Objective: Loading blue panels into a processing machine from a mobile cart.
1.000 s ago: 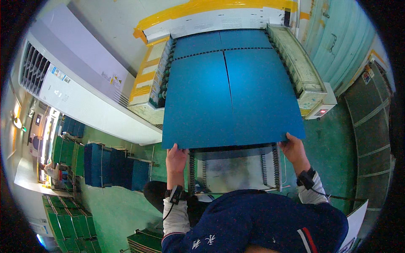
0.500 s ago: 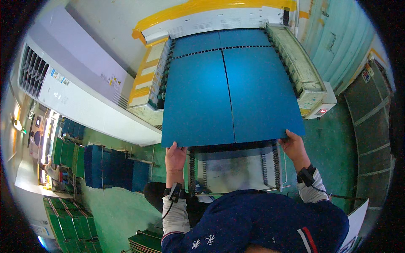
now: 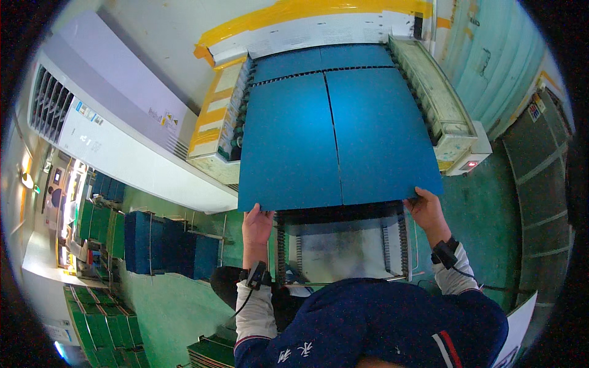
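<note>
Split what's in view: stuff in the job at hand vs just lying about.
In the job:
- left hand, gripping left blue panel
- right hand, gripping right blue panel
- roller conveyor under both panels
- slotted rack below their near edge, probably

Just around:
- white vented unit
- dark blue panels, left
- green panels, lower left
- grey framed screen, right
</note>
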The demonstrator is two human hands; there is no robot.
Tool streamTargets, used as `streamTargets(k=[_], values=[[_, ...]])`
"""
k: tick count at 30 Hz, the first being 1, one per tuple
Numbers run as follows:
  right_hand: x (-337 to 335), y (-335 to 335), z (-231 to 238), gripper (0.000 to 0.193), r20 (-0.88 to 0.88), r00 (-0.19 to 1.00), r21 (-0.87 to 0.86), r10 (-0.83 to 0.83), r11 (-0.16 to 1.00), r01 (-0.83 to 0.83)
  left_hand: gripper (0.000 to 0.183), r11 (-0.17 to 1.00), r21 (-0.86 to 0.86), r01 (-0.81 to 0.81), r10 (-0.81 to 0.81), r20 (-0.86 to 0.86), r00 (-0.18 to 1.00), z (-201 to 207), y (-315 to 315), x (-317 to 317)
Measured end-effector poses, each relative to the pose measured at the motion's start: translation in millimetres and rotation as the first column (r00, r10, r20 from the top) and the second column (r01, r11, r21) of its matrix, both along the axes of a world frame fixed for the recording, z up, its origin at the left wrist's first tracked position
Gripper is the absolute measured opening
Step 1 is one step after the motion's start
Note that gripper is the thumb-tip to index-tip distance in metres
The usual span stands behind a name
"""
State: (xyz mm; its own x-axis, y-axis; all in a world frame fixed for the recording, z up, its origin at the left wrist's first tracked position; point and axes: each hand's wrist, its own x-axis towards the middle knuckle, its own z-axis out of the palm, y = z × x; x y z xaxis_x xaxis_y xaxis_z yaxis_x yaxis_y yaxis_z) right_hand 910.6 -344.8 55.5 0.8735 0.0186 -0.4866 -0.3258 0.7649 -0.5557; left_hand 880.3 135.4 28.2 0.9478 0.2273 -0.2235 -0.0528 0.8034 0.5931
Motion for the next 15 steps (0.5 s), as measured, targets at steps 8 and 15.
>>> streamTargets(k=[8, 15], values=[[6, 1, -2, 0.012, -0.012, 1.000, 0.005, -0.029, 1.000, 0.029, 0.017, 1.000, -0.029, -0.011, 0.012, 0.028, 1.000, 0, 1, 7], [13, 0, -8, 0.009, 0.017, 1.000, 0.003, 0.002, 1.000, -0.002, 0.027, 1.000, -0.028, -0.009, 0.010, 0.049, 0.999, -7, 5, 8]])
